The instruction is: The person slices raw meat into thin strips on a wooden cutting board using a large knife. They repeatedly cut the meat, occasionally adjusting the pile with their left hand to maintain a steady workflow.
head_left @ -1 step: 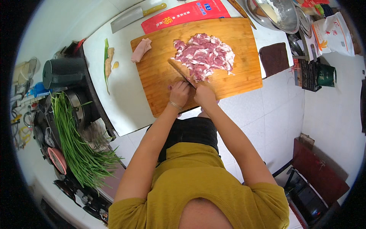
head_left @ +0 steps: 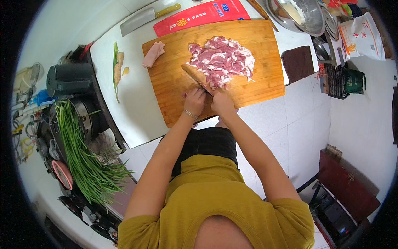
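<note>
Head view: the right hand (head_left: 222, 103) is gripping a knife (head_left: 195, 76) close to the near edge of a wooden cutting board (head_left: 261, 87), the blade slanting toward the far left corner. The left hand (head_left: 195, 102) is resting curled just beside the blade; its fingers are hiding what is beneath, so whether it is clamping anything cannot be told. Sliced meat (head_left: 224, 60) is lying heaped between the blade and the board's far right corner, a pale pink piece (head_left: 154, 54) near its far left corner. Ginger (head_left: 119, 67) is lying along the counter's (head_left: 139, 110) left edge.
</note>
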A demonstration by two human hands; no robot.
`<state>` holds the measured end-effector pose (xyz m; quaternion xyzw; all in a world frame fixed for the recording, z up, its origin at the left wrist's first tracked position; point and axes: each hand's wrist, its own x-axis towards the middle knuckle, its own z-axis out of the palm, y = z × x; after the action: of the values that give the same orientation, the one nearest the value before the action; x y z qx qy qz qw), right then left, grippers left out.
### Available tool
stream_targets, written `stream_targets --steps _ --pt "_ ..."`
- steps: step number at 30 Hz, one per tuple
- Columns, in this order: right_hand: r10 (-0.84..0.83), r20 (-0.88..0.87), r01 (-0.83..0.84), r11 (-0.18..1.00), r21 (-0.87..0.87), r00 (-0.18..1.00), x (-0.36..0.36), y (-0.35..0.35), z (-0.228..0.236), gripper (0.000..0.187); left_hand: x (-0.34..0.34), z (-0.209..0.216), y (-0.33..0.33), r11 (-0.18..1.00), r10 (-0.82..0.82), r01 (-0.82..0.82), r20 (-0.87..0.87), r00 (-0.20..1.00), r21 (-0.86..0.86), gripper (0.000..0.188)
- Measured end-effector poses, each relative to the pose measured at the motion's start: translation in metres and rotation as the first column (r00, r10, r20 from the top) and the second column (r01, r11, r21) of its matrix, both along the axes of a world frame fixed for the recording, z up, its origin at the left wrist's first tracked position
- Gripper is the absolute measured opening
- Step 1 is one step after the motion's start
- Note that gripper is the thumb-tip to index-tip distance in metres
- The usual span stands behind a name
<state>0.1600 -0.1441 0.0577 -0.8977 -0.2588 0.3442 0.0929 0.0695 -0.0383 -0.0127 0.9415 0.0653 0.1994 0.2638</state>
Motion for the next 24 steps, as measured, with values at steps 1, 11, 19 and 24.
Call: stream_targets --steps 1,11,19,24 --pt "0.006 -0.009 -0.007 1.000 -0.022 1.000 0.001 0.001 0.000 0.023 0.000 0.002 0.001 1.000 -0.002 0.002 -0.007 1.000 0.009 0.013" --pt "-0.006 0.055 -0.001 0.993 0.117 0.998 0.003 -0.017 -0.009 0.023 0.001 0.004 0.001 0.999 -0.005 0.004 -0.029 1.000 -0.048 0.020" --pt "-0.088 0.078 0.071 0.978 0.197 0.993 0.000 -0.018 0.018 0.016 -0.013 0.039 0.024 0.996 -0.013 0.019 0.061 0.998 -0.091 0.019" --pt "-0.039 0.103 0.022 0.987 0.160 0.994 -0.021 -0.023 0.018 0.015 -0.013 0.026 0.025 0.997 -0.055 0.057 0.034 0.998 -0.050 0.019"
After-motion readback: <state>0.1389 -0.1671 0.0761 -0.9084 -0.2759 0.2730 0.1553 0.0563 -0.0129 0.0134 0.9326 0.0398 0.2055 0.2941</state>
